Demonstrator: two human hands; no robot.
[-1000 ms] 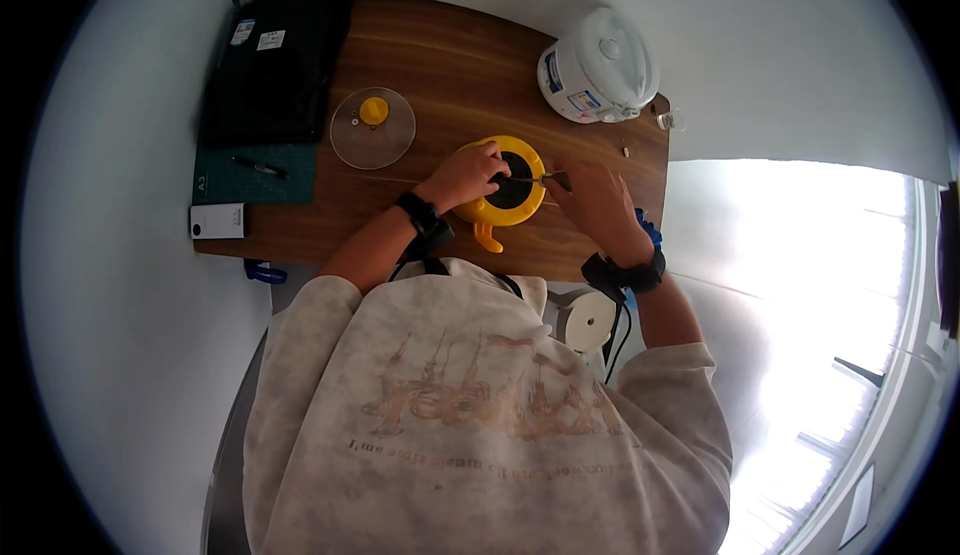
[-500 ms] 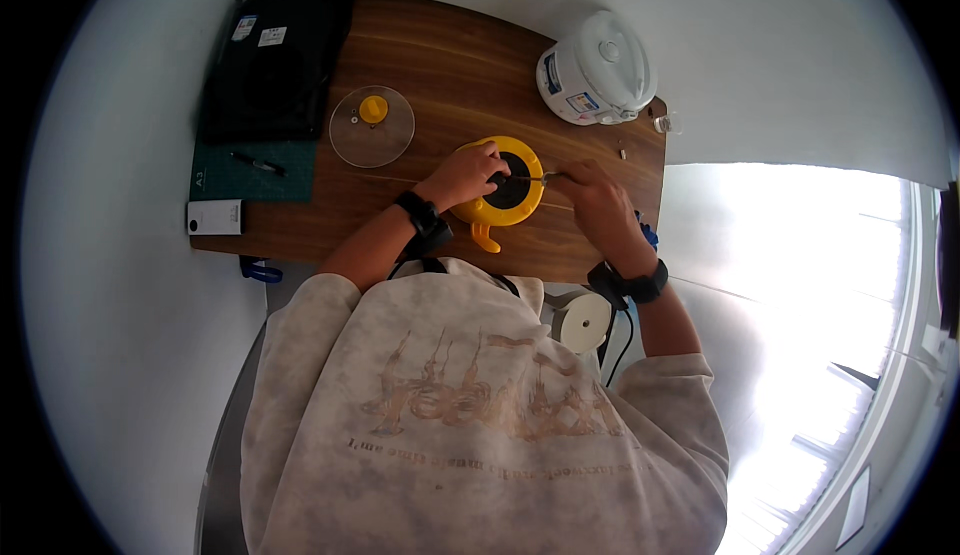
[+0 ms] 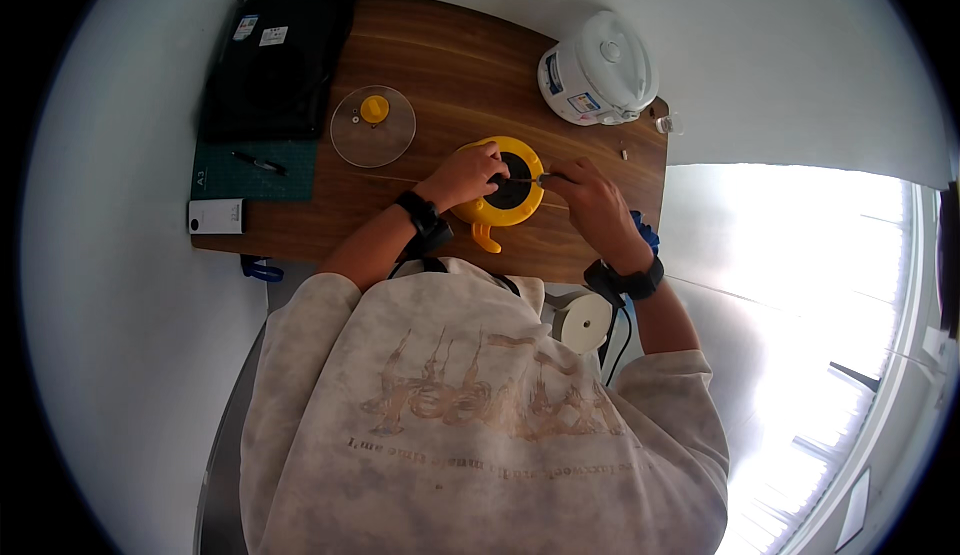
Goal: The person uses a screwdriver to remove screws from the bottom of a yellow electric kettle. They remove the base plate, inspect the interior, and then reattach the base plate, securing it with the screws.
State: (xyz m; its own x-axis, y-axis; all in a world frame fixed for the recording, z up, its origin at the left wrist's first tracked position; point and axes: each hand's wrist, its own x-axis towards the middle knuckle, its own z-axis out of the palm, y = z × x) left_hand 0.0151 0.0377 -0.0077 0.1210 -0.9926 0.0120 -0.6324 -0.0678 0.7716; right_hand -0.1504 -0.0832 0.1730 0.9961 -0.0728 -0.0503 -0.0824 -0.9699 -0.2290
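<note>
A yellow appliance body with a dark round centre and a yellow handle pointing toward me lies on the wooden table. My left hand reaches onto it from the left, fingertips closed at the dark centre on a small part I cannot make out. From the right, my right hand grips a thin metal tool, whose shaft crosses the centre toward the left fingertips. To the upper left, a clear lid carries a yellow knob and small loose parts.
Along the left are a black appliance, a green mat with a pen, and a white device. At the back right stand a white pot, a small clear container and a tiny piece. Walls border the table.
My right hand and forearm have shifted slightly to the right, still on the tool. My left hand stays in place on the yellow body.
</note>
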